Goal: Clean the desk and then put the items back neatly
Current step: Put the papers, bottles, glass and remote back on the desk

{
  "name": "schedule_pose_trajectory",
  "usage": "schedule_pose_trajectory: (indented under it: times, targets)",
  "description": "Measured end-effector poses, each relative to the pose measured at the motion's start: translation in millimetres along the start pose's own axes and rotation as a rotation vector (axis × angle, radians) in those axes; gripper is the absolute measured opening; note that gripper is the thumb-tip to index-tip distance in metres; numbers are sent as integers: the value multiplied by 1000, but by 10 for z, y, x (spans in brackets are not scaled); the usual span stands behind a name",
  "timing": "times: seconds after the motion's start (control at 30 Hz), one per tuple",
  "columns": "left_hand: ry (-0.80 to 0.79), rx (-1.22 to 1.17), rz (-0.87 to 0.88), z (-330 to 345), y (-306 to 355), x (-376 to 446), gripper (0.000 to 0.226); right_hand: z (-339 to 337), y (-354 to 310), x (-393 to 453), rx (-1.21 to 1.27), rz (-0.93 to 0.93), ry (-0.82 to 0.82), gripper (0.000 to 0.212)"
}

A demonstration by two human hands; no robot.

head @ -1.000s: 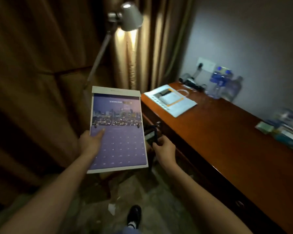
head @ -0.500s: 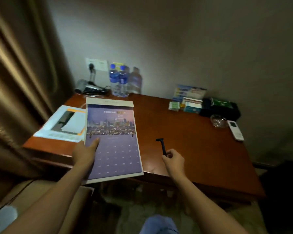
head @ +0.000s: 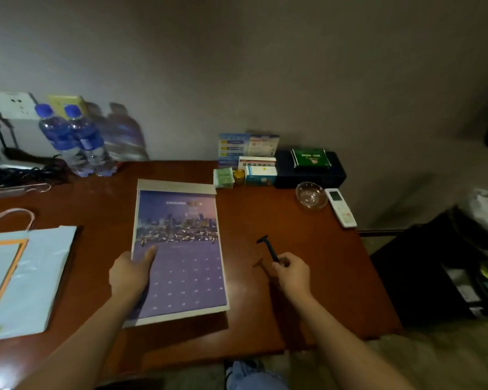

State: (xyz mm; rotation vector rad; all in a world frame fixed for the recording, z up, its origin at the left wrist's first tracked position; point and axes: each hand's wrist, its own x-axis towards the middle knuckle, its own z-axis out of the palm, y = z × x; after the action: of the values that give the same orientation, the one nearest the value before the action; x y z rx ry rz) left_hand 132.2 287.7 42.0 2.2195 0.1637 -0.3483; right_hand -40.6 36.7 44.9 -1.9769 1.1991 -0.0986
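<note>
Two items in your hands at once, that's the main risk. Your left hand [head: 130, 274] holds the calendar [head: 179, 249] by its left edge, thumb on top; it sits over the middle of the desk [head: 307, 291], and whether it's flat on the wood I can't tell. A one-edge grip could let it sag or slide out. Your right hand [head: 292, 273] pinches the black razor [head: 269, 249] by the handle end, head raised toward the wall. A pinch that loose could drop it or let it swing into the glass ashtray [head: 311, 195]. Writing: calendar shows date numbers, header too blurred to read. Labels on the boxes [head: 258, 167] and water bottles [head: 76, 139] are illegible.
</note>
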Motion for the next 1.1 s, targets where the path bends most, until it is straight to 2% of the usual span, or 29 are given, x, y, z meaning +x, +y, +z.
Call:
schedule_pose_trajectory:
  times: [0.13,0.33,0.47,0.53,0.7,0.9,1.1]
  targets:
    - [85,43,-4,89,230,332,45,6,-284,778,-142,-137,-100,3]
    - [124,109,-92,61,312,758,47,100,-795,1753,-315,-332,-169,13]
    - [144,149,-129,115,310,1107,47,148,-878,2245,-437,-357,-233,16]
    - [132,174,-122,169,369,1293,47,139,-901,2456,-449,-352,-214,17]
    - [96,180,-137,372,497,1677,52,227,-896,2769,-498,-340,-236,21]
    - [62,182,-108,621,565,1909,48,394,-806,2902,-545,-361,-284,25]
    - [13,188,-159,689,486,2056,49,424,-777,2938,-512,-376,-242,28]
